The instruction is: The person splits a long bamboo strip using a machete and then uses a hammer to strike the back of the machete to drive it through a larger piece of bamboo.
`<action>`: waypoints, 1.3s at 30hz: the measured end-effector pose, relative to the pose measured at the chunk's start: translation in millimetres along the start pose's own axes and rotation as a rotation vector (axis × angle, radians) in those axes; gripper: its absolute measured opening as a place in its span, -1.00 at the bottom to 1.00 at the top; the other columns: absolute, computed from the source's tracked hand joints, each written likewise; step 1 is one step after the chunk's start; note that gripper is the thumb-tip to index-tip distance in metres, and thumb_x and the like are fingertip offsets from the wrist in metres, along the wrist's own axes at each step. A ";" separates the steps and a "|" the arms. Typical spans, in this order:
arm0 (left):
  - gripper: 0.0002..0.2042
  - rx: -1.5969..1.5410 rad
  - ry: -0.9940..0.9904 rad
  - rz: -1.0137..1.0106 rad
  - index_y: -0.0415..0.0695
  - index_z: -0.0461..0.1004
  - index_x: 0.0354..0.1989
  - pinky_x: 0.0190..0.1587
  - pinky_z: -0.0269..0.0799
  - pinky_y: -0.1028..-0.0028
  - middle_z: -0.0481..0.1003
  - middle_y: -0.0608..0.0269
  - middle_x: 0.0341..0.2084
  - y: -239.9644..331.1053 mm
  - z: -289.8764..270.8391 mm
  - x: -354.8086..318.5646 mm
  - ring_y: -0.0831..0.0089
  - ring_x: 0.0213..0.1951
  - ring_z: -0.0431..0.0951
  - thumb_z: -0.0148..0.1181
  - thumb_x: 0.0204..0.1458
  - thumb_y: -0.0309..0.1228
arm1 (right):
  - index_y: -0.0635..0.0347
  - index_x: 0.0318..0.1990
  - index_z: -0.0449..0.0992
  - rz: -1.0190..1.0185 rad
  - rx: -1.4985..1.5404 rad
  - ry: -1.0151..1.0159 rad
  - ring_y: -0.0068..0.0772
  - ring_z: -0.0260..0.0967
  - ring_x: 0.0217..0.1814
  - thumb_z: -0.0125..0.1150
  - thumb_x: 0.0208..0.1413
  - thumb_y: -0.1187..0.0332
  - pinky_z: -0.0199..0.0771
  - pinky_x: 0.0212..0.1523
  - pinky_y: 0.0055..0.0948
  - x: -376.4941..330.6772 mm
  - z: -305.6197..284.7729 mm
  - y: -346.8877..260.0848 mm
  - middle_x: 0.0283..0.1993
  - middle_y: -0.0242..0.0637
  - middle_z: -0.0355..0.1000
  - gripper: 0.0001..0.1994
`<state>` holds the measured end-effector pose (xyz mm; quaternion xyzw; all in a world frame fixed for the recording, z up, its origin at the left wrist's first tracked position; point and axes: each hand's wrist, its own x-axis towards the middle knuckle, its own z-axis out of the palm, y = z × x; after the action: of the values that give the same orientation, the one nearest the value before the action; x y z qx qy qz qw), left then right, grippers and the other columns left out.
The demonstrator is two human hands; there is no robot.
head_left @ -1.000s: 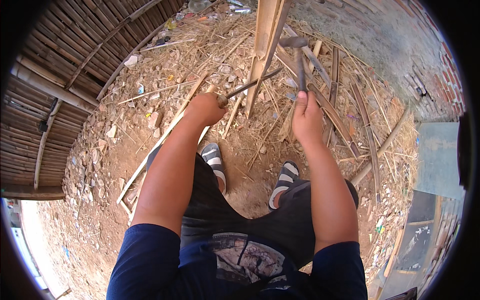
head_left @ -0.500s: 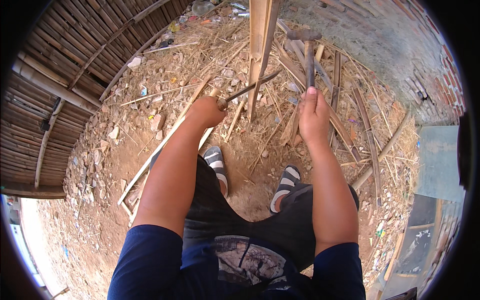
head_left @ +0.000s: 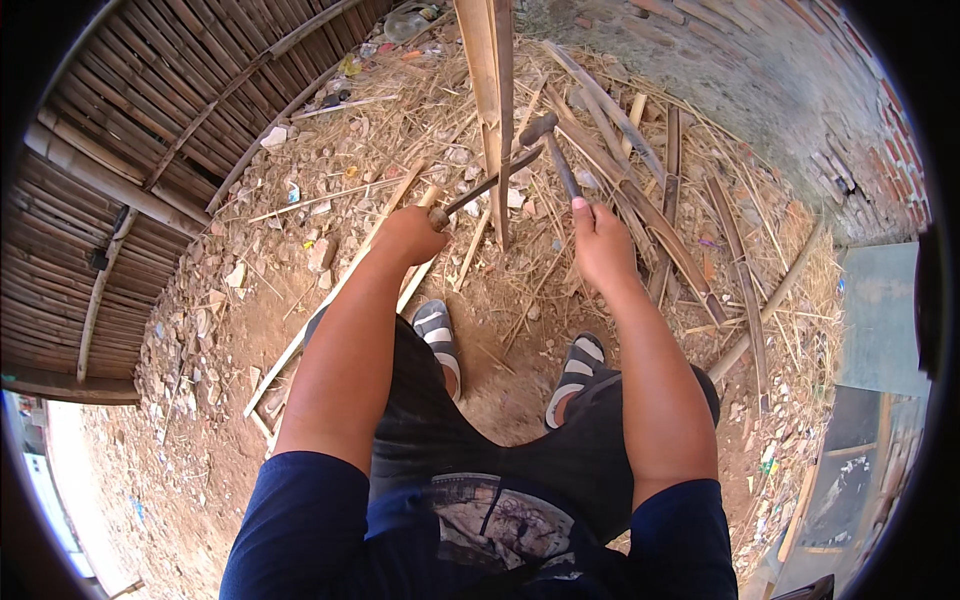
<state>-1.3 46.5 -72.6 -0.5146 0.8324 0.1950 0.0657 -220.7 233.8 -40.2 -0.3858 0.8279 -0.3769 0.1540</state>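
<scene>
My left hand (head_left: 412,236) is closed round the wooden handle of a long-bladed knife (head_left: 476,192). Its dark blade crosses a tall split bamboo piece (head_left: 484,85) standing upright in front of me and seems to sit in the split. The blade's tip sticks out past the bamboo on the right. In my right hand (head_left: 606,248) is a hammer (head_left: 566,172), gripped by its handle. The hammer's head is close above the blade's tip; whether they touch I cannot tell.
Several bamboo strips (head_left: 672,245) lie on the right, and more long strips (head_left: 290,352) to the left. Straw, stones and litter cover the ground (head_left: 490,375) round my sandalled feet. A bamboo-slat wall (head_left: 110,170) rises left, a brick-and-plaster wall (head_left: 760,110) right.
The hammer has come down and left, its head now close to the blade's tip. The split bamboo's upper part has shifted left. My left hand keeps its grip on the knife.
</scene>
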 end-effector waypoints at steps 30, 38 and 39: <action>-0.45 0.077 -0.037 0.059 -0.23 0.60 -0.07 0.07 0.51 0.16 0.61 -0.08 -0.11 18.5 7.0 0.2 0.00 -0.02 0.61 0.35 -0.04 0.02 | 0.30 -0.11 0.43 -0.028 0.110 0.200 0.25 0.50 -0.30 -0.17 0.45 0.03 0.41 -0.27 0.06 4.7 2.4 7.6 -0.43 0.03 0.51 -0.55; -0.39 0.010 -0.073 0.007 -0.26 0.57 0.00 0.09 0.49 0.17 0.60 -0.14 -0.07 7.8 2.4 1.6 -0.03 0.01 0.60 0.36 -0.06 0.03 | 0.30 -0.09 0.51 0.136 -0.239 -0.211 0.26 0.52 -0.14 -0.20 0.43 -0.01 0.46 -0.12 0.09 10.3 30.3 54.0 -0.29 0.12 0.55 -0.49; -0.39 -0.003 -0.081 -0.001 -0.27 0.57 0.00 0.09 0.49 0.16 0.60 -0.14 -0.07 7.3 1.8 1.1 -0.03 0.01 0.60 0.36 -0.05 0.03 | 0.30 -0.10 0.52 0.129 -0.209 -0.178 0.26 0.51 -0.15 -0.20 0.43 -0.03 0.45 -0.14 0.09 9.8 28.9 50.7 -0.29 0.11 0.55 -0.48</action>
<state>-8.4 49.2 -72.7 -0.5066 0.8286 0.2168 0.0988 -237.8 233.1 -96.9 -0.3777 0.8687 -0.2422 0.2096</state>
